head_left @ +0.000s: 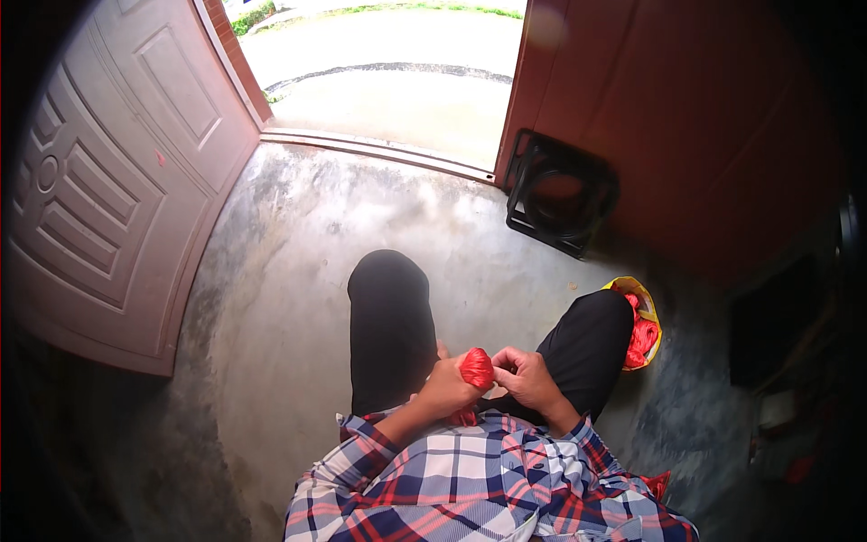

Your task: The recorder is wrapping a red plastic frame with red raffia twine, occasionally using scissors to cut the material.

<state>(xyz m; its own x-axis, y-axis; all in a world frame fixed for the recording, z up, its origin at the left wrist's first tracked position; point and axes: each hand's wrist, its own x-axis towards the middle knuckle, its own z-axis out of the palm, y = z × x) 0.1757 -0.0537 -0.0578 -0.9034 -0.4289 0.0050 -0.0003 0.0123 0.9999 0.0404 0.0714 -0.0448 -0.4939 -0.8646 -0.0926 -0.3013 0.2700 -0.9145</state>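
Observation:
A glossy red bundle point(477, 368), which looks like plastic strands or film gathered into a rounded head, is in my left hand point(444, 390). My left fingers are wrapped round it, and more of the red material shows below the fist, near my lap. Close beside the bundle's right side is my right hand point(531, 383), its thumb and forefinger curled together in a pinch. Whatever lies between those fingertips is too small to make out. Both hands are over my lap, between my knees and the plaid shirt point(470, 461).
By my right knee stands a yellow-rimmed bag point(657, 332) with red bundles point(639, 339) inside. Some red material point(659, 483) lies at my right side. A black frame-like stand point(562, 194) leans near the red wall. The panelled door point(135, 181) is open at the left, beside a bright doorway.

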